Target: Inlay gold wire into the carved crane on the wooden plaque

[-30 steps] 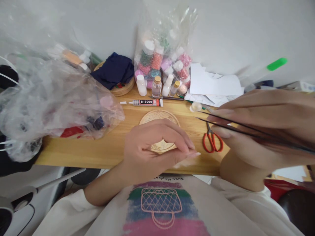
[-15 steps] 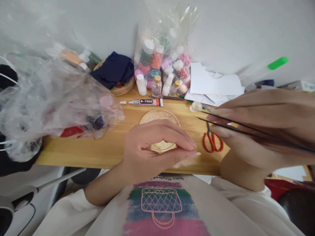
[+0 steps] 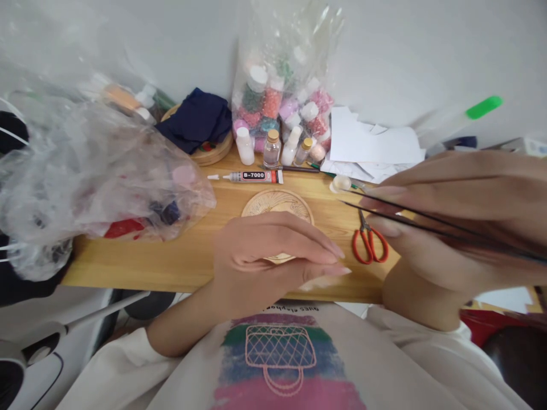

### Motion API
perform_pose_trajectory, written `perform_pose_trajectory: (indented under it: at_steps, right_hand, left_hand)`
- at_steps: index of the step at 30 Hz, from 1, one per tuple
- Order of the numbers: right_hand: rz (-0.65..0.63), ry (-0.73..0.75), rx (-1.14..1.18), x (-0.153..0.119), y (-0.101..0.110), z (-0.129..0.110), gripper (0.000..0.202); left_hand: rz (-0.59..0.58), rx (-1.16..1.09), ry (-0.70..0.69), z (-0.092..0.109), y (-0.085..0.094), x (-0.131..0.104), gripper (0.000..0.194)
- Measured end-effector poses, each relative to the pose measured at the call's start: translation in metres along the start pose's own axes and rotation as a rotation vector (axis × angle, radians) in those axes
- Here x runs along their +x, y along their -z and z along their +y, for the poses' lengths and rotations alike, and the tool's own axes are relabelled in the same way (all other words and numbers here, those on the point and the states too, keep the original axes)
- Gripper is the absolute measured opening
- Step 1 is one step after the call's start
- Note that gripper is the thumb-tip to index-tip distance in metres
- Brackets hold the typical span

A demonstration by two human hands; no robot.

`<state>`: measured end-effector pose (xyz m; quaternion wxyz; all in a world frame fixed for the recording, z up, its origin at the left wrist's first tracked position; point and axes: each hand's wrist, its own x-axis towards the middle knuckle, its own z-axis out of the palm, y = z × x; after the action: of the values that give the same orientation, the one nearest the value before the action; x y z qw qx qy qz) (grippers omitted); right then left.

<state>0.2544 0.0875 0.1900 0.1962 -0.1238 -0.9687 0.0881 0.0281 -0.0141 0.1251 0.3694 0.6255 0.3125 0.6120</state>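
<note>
Thumb and fingertips of my left hand (image 3: 273, 265) are pressed together over the front part of a round carved wooden disc (image 3: 277, 200); whatever they pinch, if anything, is too small to make out. On the right, my right hand (image 3: 453, 222) grips dark tweezers (image 3: 410, 219) whose two thin tips point left and stand slightly apart. Below those tips, red-handled scissors (image 3: 370, 245) lie on the wooden table (image 3: 141, 262). A small clear round dish (image 3: 341, 183) sits just behind the tweezer tips.
A glue tube (image 3: 256, 177) lies behind the disc. Small bottles (image 3: 272, 151) stand before a bag of bead jars (image 3: 273, 102). Crumpled plastic bags (image 3: 94, 165) fill the left, dark blue cloth (image 3: 196, 119) beside them. White papers (image 3: 371, 142) lie at the back right.
The fingers of my left hand have flattened, narrowing the gap between thumb and fingers and covering more of the disc. My right hand and the tweezers have barely shifted.
</note>
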Motion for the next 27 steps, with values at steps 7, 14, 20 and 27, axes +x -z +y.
perform_pose_trajectory:
  at_steps: [7, 14, 20, 27]
  right_hand:
    - [-0.06, 0.031, 0.017, 0.001, 0.003, 0.008, 0.068]
    - [0.155, -0.257, -0.057, 0.012, -0.013, -0.019, 0.023]
    - [-0.121, 0.068, -0.003, 0.004, 0.001, 0.011, 0.063]
    - [-0.083, 0.06, -0.041, 0.0, 0.004, 0.016, 0.07]
  left_hand:
    - [0.08, -0.338, 0.277, -0.007, -0.005, 0.001, 0.007]
    - [0.007, -0.69, 0.415, -0.017, -0.003, 0.001, 0.007]
    - [-0.007, -0.694, 0.39, -0.014, -0.003, 0.0, 0.008]
    - [0.021, -0.669, 0.448, -0.017, -0.005, -0.004, 0.007]
